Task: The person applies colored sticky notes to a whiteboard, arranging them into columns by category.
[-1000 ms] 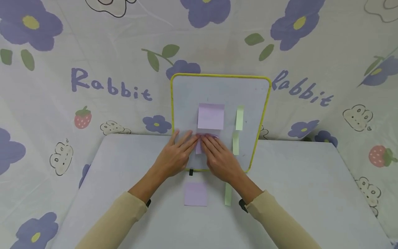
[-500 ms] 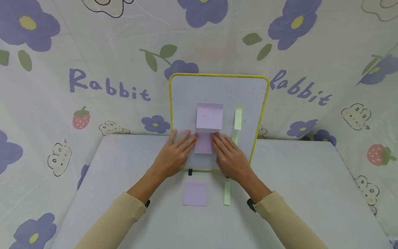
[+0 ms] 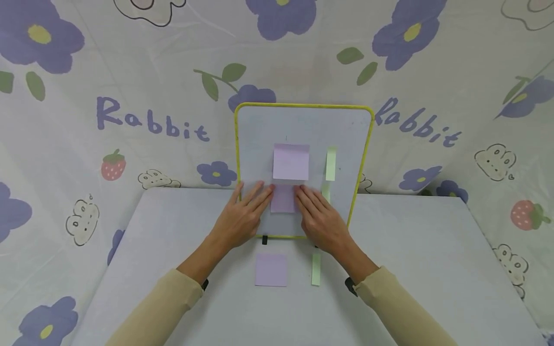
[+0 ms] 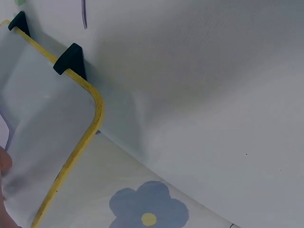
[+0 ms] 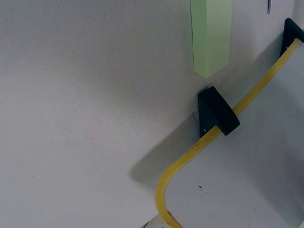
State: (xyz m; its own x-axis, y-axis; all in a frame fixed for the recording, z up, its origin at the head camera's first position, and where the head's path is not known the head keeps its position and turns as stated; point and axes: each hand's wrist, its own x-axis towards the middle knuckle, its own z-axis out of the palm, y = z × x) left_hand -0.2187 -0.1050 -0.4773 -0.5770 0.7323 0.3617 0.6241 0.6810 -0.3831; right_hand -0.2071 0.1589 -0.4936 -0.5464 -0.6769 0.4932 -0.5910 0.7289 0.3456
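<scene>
A whiteboard (image 3: 261,125) with a yellow rim stands upright on the table. My left hand (image 3: 240,216), fingers extended, presses the upper left corner of a purple sticky note (image 3: 283,201) on the board's lower half. At that note's upper right, the straight fingertips of my right hand (image 3: 322,218) rest on it. Directly above is another purple sticky note (image 3: 291,162). A narrow green sticky strip (image 3: 331,164) hangs to its right, and a second green strip (image 3: 326,191) below is partly covered by my right hand. Only a bit of the left hand shows in the left wrist view.
On the table in front of the board lie a purple sticky-note pad (image 3: 270,270) and a narrow green pad (image 5: 211,38). Black feet (image 5: 218,111) hold up the board's lower rim. A flower-printed cloth (image 3: 173,96) hangs behind.
My right hand has slid rightward along the lower purple note's top edge, away from the left hand, uncovering the note's middle. The left hand stays in place.
</scene>
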